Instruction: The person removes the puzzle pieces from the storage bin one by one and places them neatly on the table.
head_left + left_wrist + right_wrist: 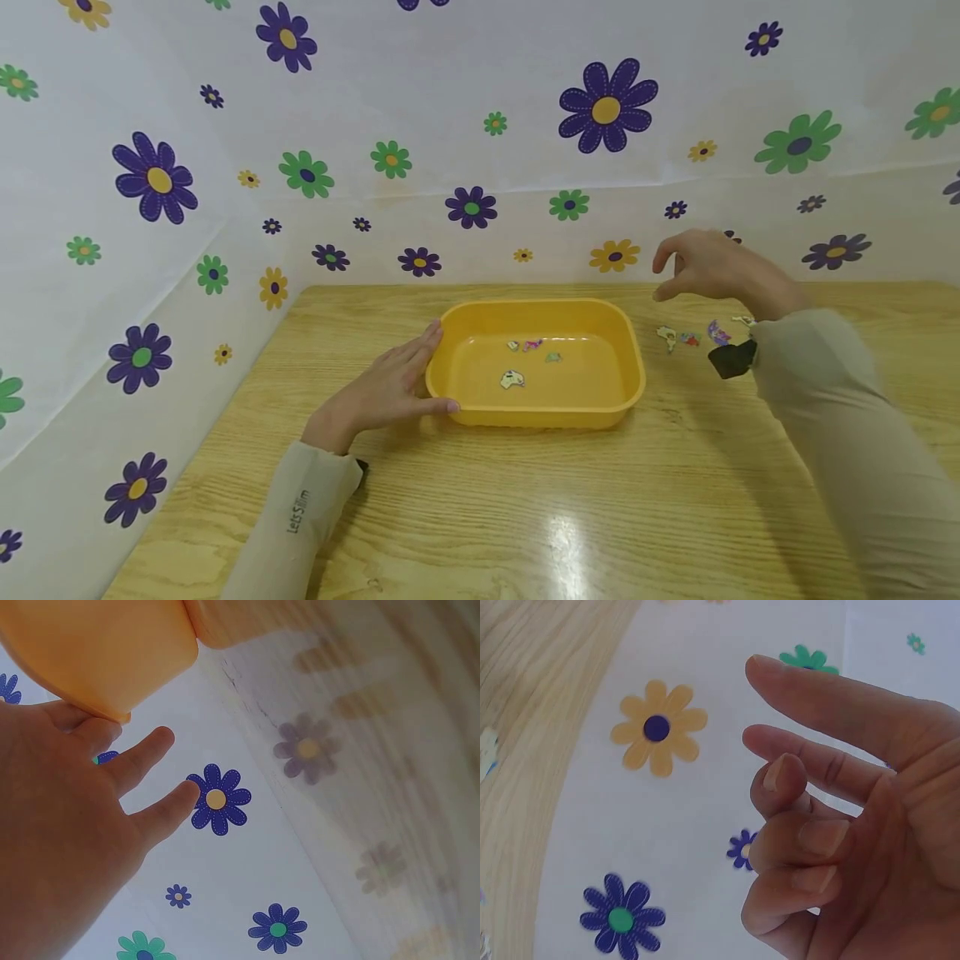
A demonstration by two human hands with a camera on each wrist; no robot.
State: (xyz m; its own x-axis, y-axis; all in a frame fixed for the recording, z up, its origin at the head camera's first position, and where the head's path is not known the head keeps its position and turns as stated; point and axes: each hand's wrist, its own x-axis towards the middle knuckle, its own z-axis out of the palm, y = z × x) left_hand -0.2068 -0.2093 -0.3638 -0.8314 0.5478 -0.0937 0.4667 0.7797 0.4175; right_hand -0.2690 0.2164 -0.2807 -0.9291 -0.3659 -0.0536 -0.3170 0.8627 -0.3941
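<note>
A yellow plastic basin stands on the wooden table. My left hand rests against its left side, fingers straight along the rim and thumb at the front left corner. The left wrist view shows this hand's fingers spread, some touching the basin's edge. Inside the basin lie several small flat cut-outs, among them a cream one, a pink one and a green one. My right hand hovers beyond the basin's right end, holding nothing. Its thumb and index finger stand apart; the other fingers curl loosely.
Right of the basin, below my right hand, several more cut-outs lie on the table: a cream one, a red-and-teal one and a purple one. A white flower-patterned sheet hangs behind and at the left.
</note>
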